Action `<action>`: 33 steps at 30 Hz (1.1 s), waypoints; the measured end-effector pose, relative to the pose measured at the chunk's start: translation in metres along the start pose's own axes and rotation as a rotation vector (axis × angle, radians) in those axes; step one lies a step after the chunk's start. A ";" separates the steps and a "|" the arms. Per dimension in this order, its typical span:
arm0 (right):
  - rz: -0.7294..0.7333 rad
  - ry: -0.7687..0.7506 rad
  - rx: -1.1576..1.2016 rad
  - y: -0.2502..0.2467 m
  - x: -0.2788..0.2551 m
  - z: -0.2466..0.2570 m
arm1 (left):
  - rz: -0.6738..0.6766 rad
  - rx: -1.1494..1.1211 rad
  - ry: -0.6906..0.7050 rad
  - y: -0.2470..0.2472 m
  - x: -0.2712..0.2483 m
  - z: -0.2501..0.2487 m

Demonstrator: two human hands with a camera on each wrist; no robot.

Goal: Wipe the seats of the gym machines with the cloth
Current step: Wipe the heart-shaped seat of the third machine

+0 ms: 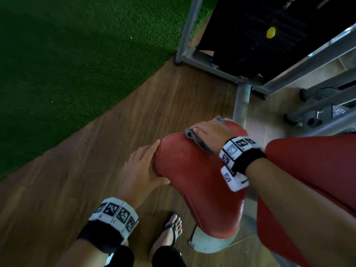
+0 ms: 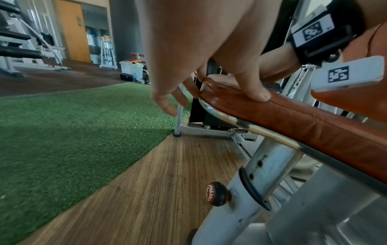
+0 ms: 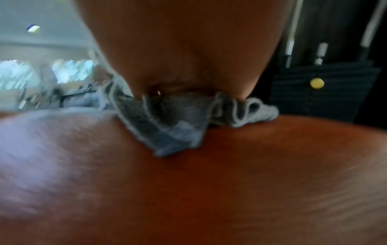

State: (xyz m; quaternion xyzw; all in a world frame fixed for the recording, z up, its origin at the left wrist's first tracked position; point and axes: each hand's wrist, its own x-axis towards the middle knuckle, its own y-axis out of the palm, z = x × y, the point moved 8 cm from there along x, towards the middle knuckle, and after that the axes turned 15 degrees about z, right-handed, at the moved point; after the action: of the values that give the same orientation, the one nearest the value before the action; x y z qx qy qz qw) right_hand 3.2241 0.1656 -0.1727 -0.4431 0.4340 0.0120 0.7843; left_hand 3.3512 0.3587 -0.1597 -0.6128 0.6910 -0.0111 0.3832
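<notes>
The right hand (image 1: 209, 132) lies flat on the grey cloth (image 1: 200, 142), pressing it onto the far end of the red seat (image 1: 192, 176). The left hand (image 1: 141, 170) steadies the seat's left edge, thumb on top, fingers loosely spread and gripping nothing.

Only the round adjustment knob (image 2: 217, 194) bears lettering — too small and tilted to read.

A brown wood-plank floor (image 2: 159, 190) meets a green artificial-turf mat (image 2: 62, 129) along a diagonal edge. Beyond the turf stand an orange wooden door (image 2: 72, 31), a clear plastic storage bin (image 2: 131, 68) and white metal racks (image 2: 108, 51) — daylight falls across the turf.
</notes>
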 end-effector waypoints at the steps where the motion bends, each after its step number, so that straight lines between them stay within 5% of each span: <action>1: -0.017 0.011 0.002 0.000 0.003 0.015 | -0.018 -0.065 0.000 0.000 -0.002 0.002; 4: -0.088 -0.106 0.158 0.006 0.001 0.065 | -0.045 -0.209 0.022 0.004 -0.007 0.008; 7: -0.080 -0.179 0.173 0.005 -0.009 0.059 | -0.045 -0.273 0.041 0.008 -0.010 0.012; 11: -0.166 -0.084 0.260 0.004 -0.027 0.019 | -0.037 -0.291 0.049 0.004 -0.010 0.013; 16: -0.146 -0.144 0.249 0.019 -0.039 0.036 | -0.062 -0.254 0.076 0.001 -0.008 0.012; 21: -0.222 0.019 0.311 -0.001 -0.019 0.023 | -0.074 -0.242 0.095 0.000 -0.009 0.011; 23: -0.219 -0.033 0.235 0.007 -0.022 0.047 | -0.069 -0.260 0.098 0.000 -0.010 0.010; 29: -0.210 -0.060 0.242 0.026 -0.041 0.078 | -0.061 -0.859 0.085 -0.008 -0.003 0.027; 33: -0.416 -0.138 0.549 0.042 -0.088 0.071 | -0.256 -0.411 0.021 -0.042 0.008 0.011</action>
State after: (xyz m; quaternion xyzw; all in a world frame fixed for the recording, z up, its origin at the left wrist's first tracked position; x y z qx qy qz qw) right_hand 3.2000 0.2734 -0.1237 -0.2929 0.2671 -0.2354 0.8874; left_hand 3.3925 0.3461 -0.1514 -0.7604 0.5993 0.0748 0.2388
